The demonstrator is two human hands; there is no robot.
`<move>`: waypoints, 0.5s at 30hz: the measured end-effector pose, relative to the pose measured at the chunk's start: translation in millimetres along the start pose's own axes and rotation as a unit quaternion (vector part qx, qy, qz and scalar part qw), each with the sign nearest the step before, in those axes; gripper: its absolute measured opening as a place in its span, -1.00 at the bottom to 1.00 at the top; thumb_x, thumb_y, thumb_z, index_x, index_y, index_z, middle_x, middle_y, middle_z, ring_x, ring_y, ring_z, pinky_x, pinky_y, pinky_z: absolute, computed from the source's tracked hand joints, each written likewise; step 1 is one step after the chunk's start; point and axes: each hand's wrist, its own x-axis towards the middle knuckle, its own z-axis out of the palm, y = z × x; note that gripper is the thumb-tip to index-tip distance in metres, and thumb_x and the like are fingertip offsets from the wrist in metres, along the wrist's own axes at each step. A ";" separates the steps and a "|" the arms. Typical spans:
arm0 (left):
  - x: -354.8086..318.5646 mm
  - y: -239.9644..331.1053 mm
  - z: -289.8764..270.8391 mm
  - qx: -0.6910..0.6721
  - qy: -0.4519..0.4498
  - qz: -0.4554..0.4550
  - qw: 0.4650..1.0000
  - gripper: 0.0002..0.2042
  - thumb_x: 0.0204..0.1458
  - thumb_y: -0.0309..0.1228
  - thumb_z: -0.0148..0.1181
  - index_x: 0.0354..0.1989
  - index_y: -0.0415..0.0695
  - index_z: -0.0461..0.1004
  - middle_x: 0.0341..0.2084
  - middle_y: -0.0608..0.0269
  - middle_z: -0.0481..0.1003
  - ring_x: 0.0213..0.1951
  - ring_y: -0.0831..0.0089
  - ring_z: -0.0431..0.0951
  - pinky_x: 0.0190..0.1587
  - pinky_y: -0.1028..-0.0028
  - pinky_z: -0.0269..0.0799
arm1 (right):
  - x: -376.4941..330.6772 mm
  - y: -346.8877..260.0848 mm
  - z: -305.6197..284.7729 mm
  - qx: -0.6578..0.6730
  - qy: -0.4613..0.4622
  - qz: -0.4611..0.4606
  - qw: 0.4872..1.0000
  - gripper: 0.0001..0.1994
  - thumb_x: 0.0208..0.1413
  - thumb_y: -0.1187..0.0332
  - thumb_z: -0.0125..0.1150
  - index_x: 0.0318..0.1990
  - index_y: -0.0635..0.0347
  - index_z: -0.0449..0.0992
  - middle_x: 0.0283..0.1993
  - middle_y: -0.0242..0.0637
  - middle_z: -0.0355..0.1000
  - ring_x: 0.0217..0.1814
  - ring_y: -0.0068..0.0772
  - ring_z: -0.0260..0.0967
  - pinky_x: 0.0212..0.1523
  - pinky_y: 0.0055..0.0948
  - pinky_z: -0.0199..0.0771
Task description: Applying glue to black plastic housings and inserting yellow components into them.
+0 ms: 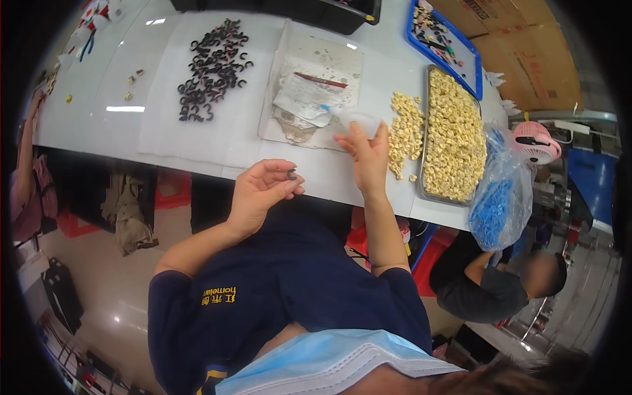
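My left hand (260,194), near the table's front edge, is closed in a pinch on a small dark C-shaped piece (291,174). To its right, my right hand (367,158) has its fingers around a translucent white squeeze bottle (362,120) with a blue tip. The bottle lies over the right edge of a stained pale board (339,62), its tip toward a crumpled paper sheet (296,99). A red pen-like stick (320,80) rests by that paper. Many dark C-shaped pieces (214,66) are spread on a white sheet at left.
Loose small yellow pieces (405,135) lie beside a metal tray (422,178) heaped with more. Behind stand a blue tray (478,89) and a black bin (329,18). A clear bag of blue parts (497,197) hangs at the right edge. Another person (490,289) sits at right.
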 end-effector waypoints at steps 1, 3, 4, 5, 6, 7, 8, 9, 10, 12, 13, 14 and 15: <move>0.4 0.4 -0.1 0.001 0.008 0.000 1.000 -0.73 0.00 -0.58 0.14 -0.10 -0.25 0.36 -0.29 0.14 0.50 -0.28 0.46 0.54 -0.26 0.60 0.42 | 0.8 2.0 -1.4 0.003 -0.024 0.023 0.999 -0.49 0.09 0.39 0.12 0.14 0.28 0.05 -0.05 -0.11 0.30 -0.35 -0.40 0.46 -0.38 -0.55 0.48; 0.6 1.2 -0.4 0.004 0.009 -0.003 1.000 -0.74 0.00 -0.58 0.14 -0.10 -0.25 0.36 -0.30 0.14 0.50 -0.29 0.46 0.54 -0.26 0.60 0.42 | -4.0 -0.6 -13.3 -0.033 -0.019 0.037 0.999 -0.46 0.10 0.37 0.10 0.18 0.31 0.03 -0.01 -0.12 0.29 -0.36 -0.42 0.46 -0.41 -0.58 0.47; 0.9 1.1 -0.4 0.005 0.013 -0.007 1.000 -0.74 0.00 -0.58 0.14 -0.11 -0.25 0.36 -0.30 0.14 0.50 -0.29 0.46 0.54 -0.26 0.60 0.42 | -3.2 -3.4 -21.1 -0.117 0.007 -0.005 0.993 -0.51 0.13 0.36 0.07 0.18 0.26 0.10 0.03 -0.14 0.29 -0.37 -0.46 0.46 -0.40 -0.61 0.45; 1.5 0.7 -0.1 0.004 0.014 -0.006 1.000 -0.74 0.00 -0.58 0.14 -0.11 -0.25 0.36 -0.30 0.14 0.50 -0.29 0.46 0.54 -0.26 0.60 0.42 | -1.4 -6.3 -29.7 -0.201 0.032 -0.049 0.978 -0.56 0.15 0.34 0.05 0.17 0.22 0.17 0.08 -0.15 0.30 -0.37 -0.50 0.45 -0.40 -0.64 0.42; 2.0 -0.1 0.8 0.003 0.012 -0.008 1.000 -0.74 0.00 -0.58 0.14 -0.10 -0.25 0.36 -0.30 0.14 0.50 -0.29 0.45 0.54 -0.26 0.60 0.42 | 6.9 -8.8 -37.6 -0.251 0.079 -0.098 0.960 -0.69 0.10 0.36 0.10 -0.04 0.33 0.38 -0.14 -0.19 0.43 -0.46 -0.53 0.43 -0.49 -0.63 0.38; 2.4 -1.0 1.7 0.003 0.010 -0.011 1.000 -0.74 0.00 -0.59 0.14 -0.10 -0.25 0.36 -0.30 0.14 0.50 -0.29 0.45 0.54 -0.26 0.60 0.42 | 18.5 -13.4 -47.5 -0.331 0.092 -0.155 0.927 -0.74 0.09 0.36 0.11 -0.10 0.29 0.43 -0.21 -0.21 0.46 -0.48 -0.52 0.42 -0.52 -0.62 0.36; 2.7 -1.9 2.7 0.003 0.009 -0.012 1.000 -0.74 0.00 -0.59 0.14 -0.10 -0.25 0.36 -0.30 0.14 0.50 -0.29 0.45 0.54 -0.26 0.60 0.42 | 30.6 -17.0 -56.1 -0.414 0.119 -0.186 0.883 -0.79 0.08 0.36 0.11 -0.15 0.24 0.48 -0.29 -0.22 0.49 -0.51 -0.51 0.41 -0.54 -0.60 0.34; 2.8 -3.0 3.9 0.002 0.005 -0.015 1.000 -0.74 0.00 -0.59 0.14 -0.10 -0.25 0.36 -0.30 0.14 0.50 -0.29 0.45 0.54 -0.26 0.60 0.42 | 42.0 -19.3 -62.8 -0.454 0.123 -0.204 0.858 -0.84 0.02 0.38 0.14 -0.23 0.17 0.51 -0.33 -0.25 0.48 -0.47 -0.38 0.39 -0.46 -0.48 0.36; 2.9 -3.5 4.7 0.003 0.001 -0.016 1.000 -0.73 0.00 -0.59 0.14 -0.09 -0.25 0.36 -0.30 0.13 0.50 -0.29 0.44 0.54 -0.26 0.60 0.42 | 53.6 -21.2 -67.8 -0.447 0.120 -0.208 0.862 -0.84 0.02 0.38 0.14 -0.23 0.17 0.51 -0.33 -0.25 0.48 -0.47 -0.38 0.39 -0.46 -0.48 0.36; 1.8 -3.5 5.3 0.004 -0.002 -0.015 1.000 -0.73 0.00 -0.59 0.14 -0.09 -0.25 0.35 -0.30 0.13 0.50 -0.28 0.44 0.54 -0.26 0.60 0.42 | 74.2 -24.2 -74.4 -0.633 0.077 -0.289 0.714 -0.87 -0.04 0.39 0.15 -0.31 0.18 0.52 -0.35 -0.25 0.47 -0.36 -0.25 0.36 -0.33 -0.35 0.37; 1.4 -2.9 4.9 0.003 -0.005 -0.013 1.000 -0.72 0.00 -0.58 0.14 -0.08 -0.26 0.35 -0.30 0.12 0.50 -0.28 0.43 0.54 -0.26 0.60 0.42 | 82.1 -23.8 -74.8 -0.645 0.073 -0.264 0.713 -0.89 -0.08 0.41 0.14 -0.36 0.17 0.50 -0.37 -0.25 0.45 -0.28 -0.17 0.32 -0.22 -0.26 0.35; 0.6 -2.3 4.4 0.004 -0.001 -0.009 1.000 -0.72 0.00 -0.58 0.14 -0.08 -0.26 0.35 -0.30 0.12 0.50 -0.28 0.43 0.54 -0.26 0.60 0.42 | 86.2 -23.8 -76.1 -0.638 0.069 -0.278 0.714 -0.89 -0.08 0.41 0.14 -0.36 0.17 0.50 -0.37 -0.25 0.45 -0.28 -0.17 0.32 -0.22 -0.26 0.35; -0.1 -1.7 3.7 0.005 0.002 -0.008 1.000 -0.71 -0.01 -0.58 0.15 -0.08 -0.26 0.35 -0.29 0.12 0.50 -0.28 0.43 0.54 -0.26 0.60 0.42 | 89.8 -23.5 -76.3 -0.661 0.057 -0.263 0.701 -0.89 -0.08 0.41 0.13 -0.36 0.16 0.50 -0.37 -0.24 0.45 -0.27 -0.15 0.33 -0.21 -0.26 0.35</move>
